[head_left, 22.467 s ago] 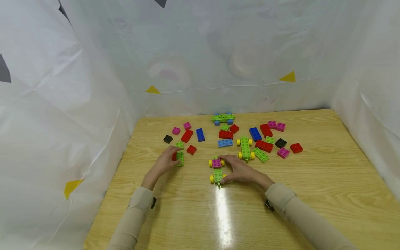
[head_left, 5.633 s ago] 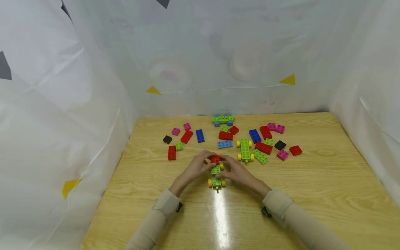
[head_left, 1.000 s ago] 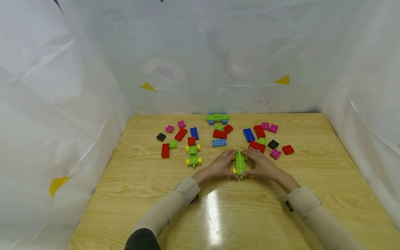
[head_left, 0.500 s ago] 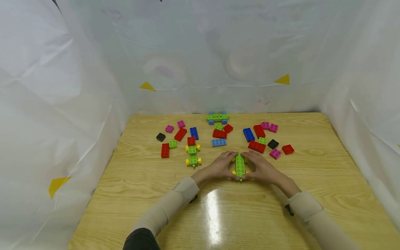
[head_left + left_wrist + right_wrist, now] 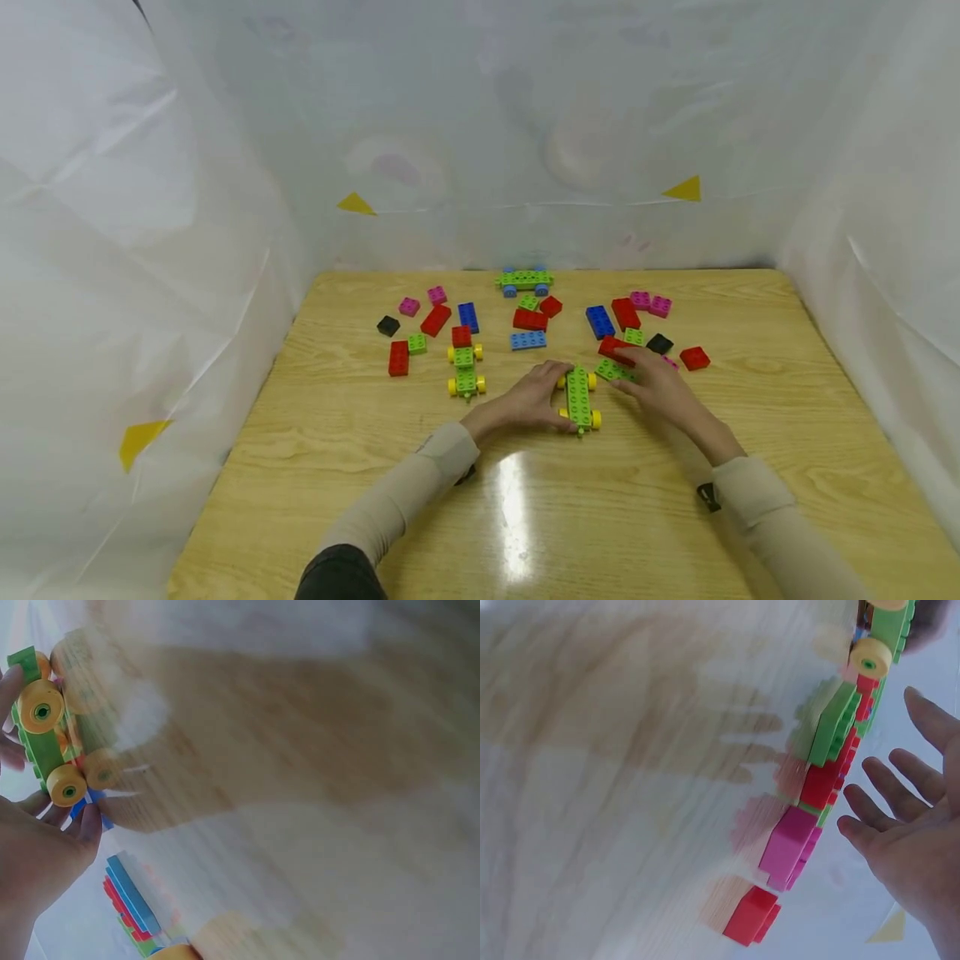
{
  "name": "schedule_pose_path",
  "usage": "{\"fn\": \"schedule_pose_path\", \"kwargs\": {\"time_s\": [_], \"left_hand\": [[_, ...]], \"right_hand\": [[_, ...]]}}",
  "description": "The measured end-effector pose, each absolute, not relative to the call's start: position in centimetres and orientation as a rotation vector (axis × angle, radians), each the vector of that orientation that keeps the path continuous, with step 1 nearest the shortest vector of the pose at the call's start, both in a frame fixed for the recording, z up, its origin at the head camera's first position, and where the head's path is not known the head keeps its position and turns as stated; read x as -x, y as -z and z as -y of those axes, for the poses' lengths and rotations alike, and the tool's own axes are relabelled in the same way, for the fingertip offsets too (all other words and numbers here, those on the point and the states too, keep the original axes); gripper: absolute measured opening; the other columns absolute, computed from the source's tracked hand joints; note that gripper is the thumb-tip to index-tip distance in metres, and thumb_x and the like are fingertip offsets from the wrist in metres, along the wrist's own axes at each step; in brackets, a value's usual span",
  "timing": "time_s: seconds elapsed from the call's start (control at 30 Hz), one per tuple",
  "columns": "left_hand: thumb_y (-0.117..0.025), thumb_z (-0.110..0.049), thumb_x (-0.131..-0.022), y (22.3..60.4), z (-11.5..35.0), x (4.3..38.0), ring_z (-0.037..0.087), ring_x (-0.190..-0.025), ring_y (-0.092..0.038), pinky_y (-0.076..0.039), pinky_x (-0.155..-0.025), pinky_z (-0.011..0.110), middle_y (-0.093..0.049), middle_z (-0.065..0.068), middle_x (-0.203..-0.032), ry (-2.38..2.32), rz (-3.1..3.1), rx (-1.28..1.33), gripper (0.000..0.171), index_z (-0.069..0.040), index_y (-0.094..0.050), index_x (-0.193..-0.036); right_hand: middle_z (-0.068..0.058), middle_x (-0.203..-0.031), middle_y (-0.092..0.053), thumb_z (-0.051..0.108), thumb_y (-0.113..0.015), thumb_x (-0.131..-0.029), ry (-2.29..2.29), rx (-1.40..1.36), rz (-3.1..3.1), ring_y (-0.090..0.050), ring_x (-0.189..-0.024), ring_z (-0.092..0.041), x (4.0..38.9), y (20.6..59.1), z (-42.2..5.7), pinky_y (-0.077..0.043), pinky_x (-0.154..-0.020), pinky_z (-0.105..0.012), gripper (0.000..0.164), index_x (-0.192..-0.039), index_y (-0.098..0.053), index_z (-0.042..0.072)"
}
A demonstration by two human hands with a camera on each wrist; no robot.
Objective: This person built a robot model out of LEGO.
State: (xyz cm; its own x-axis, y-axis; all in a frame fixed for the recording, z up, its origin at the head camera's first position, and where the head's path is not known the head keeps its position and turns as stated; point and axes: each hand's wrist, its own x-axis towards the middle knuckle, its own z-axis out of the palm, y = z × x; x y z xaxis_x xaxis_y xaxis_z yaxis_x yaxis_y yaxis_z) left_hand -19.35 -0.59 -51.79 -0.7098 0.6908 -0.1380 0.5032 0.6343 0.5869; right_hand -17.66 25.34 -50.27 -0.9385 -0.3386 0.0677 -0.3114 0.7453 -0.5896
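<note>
My left hand (image 5: 528,402) holds a light green wheeled base (image 5: 578,396) on the table, thumb at its near end and fingers at its far end. In the left wrist view the yellow wheels of this base (image 5: 46,754) stand on the tabletop. To the right, my right hand (image 5: 663,393) reaches over a flat green brick (image 5: 609,370) and a long red brick (image 5: 611,348). The right wrist view has its fingers spread, with a gap between them and the green brick (image 5: 831,731). A pink brick (image 5: 670,362) is partly hidden behind that hand.
Left of the base stands a second yellow-wheeled car (image 5: 466,381) with a green and a red brick on it. A blue-wheeled base (image 5: 525,281) stands at the back. Loose bricks lie around, among them a light blue one (image 5: 528,340) and a black one (image 5: 388,326).
My right hand has let go of the wheeled base and moved right, over the green and red bricks. The left hand stays on the base. Earlier, the red-topped car went from the middle to the left.
</note>
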Motion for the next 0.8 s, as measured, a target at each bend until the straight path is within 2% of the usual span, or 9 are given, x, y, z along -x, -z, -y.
{"fn": "schedule_pose_path", "kwargs": {"time_s": [0.23, 0.4, 0.5, 0.8], "left_hand": [[-0.078, -0.049, -0.077, 51.7, 0.6, 19.5, 0.022, -0.139, -0.029, -0.028, -0.112, 0.036, -0.03, 0.007, -0.15, -0.767, -2.476, -0.924, 0.1, -0.016, -0.021, -0.152], [-0.078, -0.051, -0.076, 51.8, 0.7, 19.5, 0.021, -0.14, -0.028, -0.029, -0.112, 0.037, -0.03, 0.005, -0.151, -0.788, -2.478, -0.886, 0.099, -0.018, -0.023, -0.152], [-0.078, -0.05, -0.076, 51.8, 0.8, 19.6, 0.021, -0.14, -0.028, -0.029, -0.112, 0.038, -0.031, 0.004, -0.15, -0.804, -2.479, -0.879, 0.099, -0.017, -0.023, -0.152], [-0.079, -0.048, -0.076, 51.6, 0.7, 19.3, 0.021, -0.14, -0.027, -0.028, -0.112, 0.038, -0.03, 0.003, -0.151, -0.846, -2.451, -0.872, 0.099, -0.017, -0.023, -0.151]], "right_hand": [[-0.029, -0.132, -0.049, 0.014, -0.068, -0.091, 1.019, 0.444, -2.97, -0.046, -0.119, -0.046, 17.1, 49.9, -27.6, -0.038, -0.095, -0.063, 0.049, -0.133, -0.051, -0.005], [-0.034, -0.12, -0.055, 0.007, -0.071, -0.087, 1.001, 0.443, -3.108, -0.054, -0.104, -0.048, 16.9, 50.1, -29.5, -0.042, -0.087, -0.062, 0.044, -0.124, -0.055, -0.011], [-0.035, -0.115, -0.056, 0.005, -0.072, -0.085, 0.99, 0.454, -3.148, -0.054, -0.102, -0.05, 17.0, 50.5, -30.0, -0.042, -0.086, -0.062, 0.043, -0.12, -0.056, -0.013], [-0.033, -0.111, -0.06, 0.014, -0.073, -0.086, 0.766, 0.285, -3.156, -0.058, -0.095, -0.046, 17.4, 50.8, -30.0, -0.046, -0.078, -0.059, 0.045, -0.119, -0.058, -0.013]]}}
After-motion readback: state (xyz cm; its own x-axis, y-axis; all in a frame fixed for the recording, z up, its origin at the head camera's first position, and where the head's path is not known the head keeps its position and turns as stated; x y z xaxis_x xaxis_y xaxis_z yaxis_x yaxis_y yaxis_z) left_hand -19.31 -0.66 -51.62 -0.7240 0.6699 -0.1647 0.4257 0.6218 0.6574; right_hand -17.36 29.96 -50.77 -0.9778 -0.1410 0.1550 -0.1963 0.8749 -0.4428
